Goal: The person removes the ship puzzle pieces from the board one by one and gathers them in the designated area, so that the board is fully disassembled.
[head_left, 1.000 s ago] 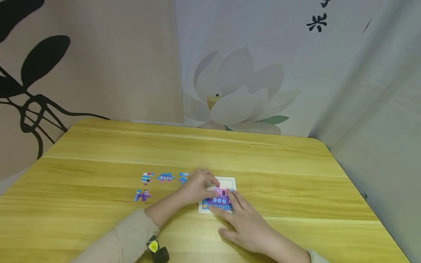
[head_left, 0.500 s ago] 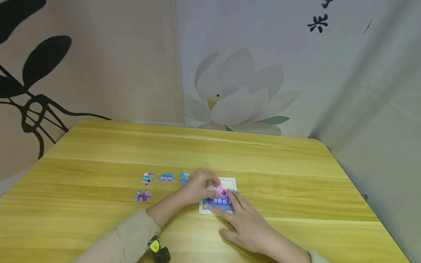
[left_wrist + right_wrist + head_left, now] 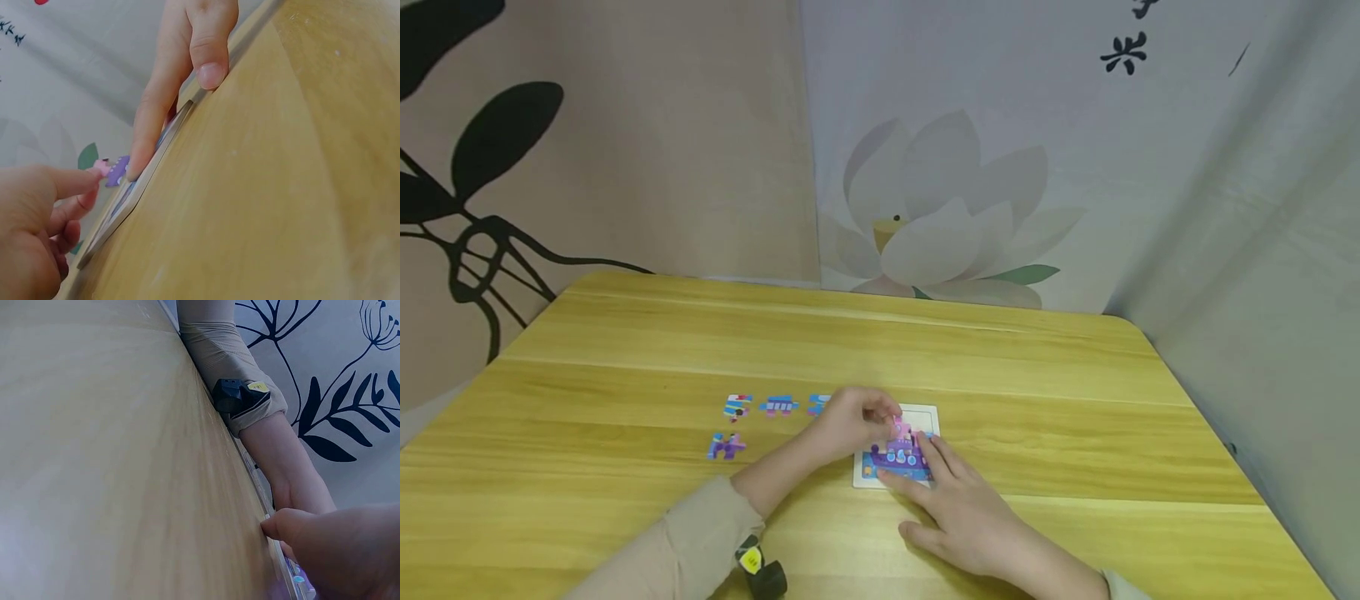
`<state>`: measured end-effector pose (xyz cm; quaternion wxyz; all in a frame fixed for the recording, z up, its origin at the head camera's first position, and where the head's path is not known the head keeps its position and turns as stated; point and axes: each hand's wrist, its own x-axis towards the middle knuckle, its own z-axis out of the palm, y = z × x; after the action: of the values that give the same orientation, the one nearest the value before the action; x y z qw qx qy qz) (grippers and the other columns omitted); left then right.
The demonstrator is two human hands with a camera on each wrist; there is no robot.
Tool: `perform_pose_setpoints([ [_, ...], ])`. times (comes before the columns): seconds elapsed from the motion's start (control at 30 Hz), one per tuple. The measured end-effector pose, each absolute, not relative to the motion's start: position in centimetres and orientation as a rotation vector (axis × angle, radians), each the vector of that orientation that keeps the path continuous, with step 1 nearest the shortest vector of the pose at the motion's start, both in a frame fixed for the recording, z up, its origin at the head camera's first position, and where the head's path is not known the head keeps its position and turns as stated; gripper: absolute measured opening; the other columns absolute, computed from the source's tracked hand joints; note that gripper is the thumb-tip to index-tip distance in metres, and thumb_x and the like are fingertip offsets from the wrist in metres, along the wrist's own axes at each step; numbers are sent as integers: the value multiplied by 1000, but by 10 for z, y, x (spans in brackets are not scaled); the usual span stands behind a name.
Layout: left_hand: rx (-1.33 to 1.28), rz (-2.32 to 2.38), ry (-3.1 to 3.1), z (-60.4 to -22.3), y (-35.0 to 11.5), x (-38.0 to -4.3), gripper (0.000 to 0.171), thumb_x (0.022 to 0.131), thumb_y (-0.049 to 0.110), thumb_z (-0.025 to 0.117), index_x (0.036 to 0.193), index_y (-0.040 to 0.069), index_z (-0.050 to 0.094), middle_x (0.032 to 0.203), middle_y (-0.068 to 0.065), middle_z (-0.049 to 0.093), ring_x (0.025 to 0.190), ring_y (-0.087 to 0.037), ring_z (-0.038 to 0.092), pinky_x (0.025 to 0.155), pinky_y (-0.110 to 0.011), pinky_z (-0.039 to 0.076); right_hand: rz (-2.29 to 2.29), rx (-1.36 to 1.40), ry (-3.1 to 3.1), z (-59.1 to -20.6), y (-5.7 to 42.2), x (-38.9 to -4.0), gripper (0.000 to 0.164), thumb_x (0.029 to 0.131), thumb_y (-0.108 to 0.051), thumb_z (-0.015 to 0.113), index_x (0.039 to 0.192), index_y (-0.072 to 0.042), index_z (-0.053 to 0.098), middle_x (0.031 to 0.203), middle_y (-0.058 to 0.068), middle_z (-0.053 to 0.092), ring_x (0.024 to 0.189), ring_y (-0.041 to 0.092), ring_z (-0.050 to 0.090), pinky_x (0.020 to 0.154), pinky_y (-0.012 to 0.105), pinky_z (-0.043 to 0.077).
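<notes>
My left hand [image 3: 850, 425] pinches a pink and purple jigsaw piece [image 3: 117, 170] between thumb and fingers. In the left wrist view the piece is tilted up from the puzzle board [image 3: 134, 197], close to the right index finger. On the board [image 3: 917, 413], a pale frame, blue and purple pieces fill the near part, while the far part shows bare backing. My right hand [image 3: 966, 517] lies over the board's near right corner with fingers extended, fingertips on the picture. Its thumb points left, off the board, near the tabletop. The left hand covers the board's left side.
Left of the board lie several loose jigsaw pieces: a striped one [image 3: 737, 407], a blue and purple one [image 3: 779, 406], another blue one [image 3: 818, 403] partly behind the left hand, and a purple one [image 3: 726, 446] nearer. They rest on a wooden table [image 3: 1037, 375] before a curtain [image 3: 700, 167].
The left hand has pulled the pink and purple piece up; it lay in the picture a second ago and now stands tilted. The right hand stays in place.
</notes>
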<state>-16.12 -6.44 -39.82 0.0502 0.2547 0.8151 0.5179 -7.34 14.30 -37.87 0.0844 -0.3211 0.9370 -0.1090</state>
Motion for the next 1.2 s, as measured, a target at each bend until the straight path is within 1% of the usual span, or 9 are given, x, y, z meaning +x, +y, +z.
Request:
perform_pose_setpoints([
  [0.2,662,1635,2465,-393,-68,-160,13,83,3,71,96,6,70,81,3,64,75,-17,54,68,-30,47,-325,-952,2782,-379,143,-74,54,95,-52,48,147,-41,34,154,24,14,140,41,13,105,59,24],
  [0.43,565,1683,2464,-385,-75,-160,15,81,6,74,95,7,71,80,4,65,78,-18,57,73,-34,46,-323,-952,2788,-379,143,-74,55,95,-51,49,147,-42,33,155,23,14,140,41,14,105,59,25],
  [0.5,555,1688,2468,-382,-77,-160,14,81,6,74,95,7,72,80,4,65,80,-18,58,75,-35,45,-321,-953,2792,-379,143,-74,55,95,-51,49,147,-43,33,155,23,14,140,41,14,105,59,25],
  [0.83,523,1700,2451,-374,-93,-155,16,83,13,75,97,8,73,85,2,66,84,-21,54,76,-36,44,-323,-939,2779,-379,142,-73,55,95,-51,48,147,-42,32,155,22,12,140,41,12,105,60,23],
  [1.0,497,1704,2446,-373,-104,-152,17,82,13,76,97,7,73,85,2,66,85,-21,55,76,-36,45,-303,-927,2778,-381,143,-73,56,95,-53,47,147,-44,29,156,20,9,141,40,10,106,58,22],
  [1.13,500,1703,2454,-372,-114,-149,17,82,12,74,99,7,72,88,1,67,87,-23,55,76,-38,44,-304,-940,2781,-380,144,-73,56,96,-52,47,148,-43,29,156,21,9,141,39,9,107,57,21],
  [1.2,490,1692,2466,-372,-120,-146,18,83,14,74,100,7,72,89,2,67,87,-23,54,76,-38,43,-307,-947,2781,-380,144,-73,56,96,-52,47,148,-42,30,156,22,9,141,40,9,107,57,21],
])
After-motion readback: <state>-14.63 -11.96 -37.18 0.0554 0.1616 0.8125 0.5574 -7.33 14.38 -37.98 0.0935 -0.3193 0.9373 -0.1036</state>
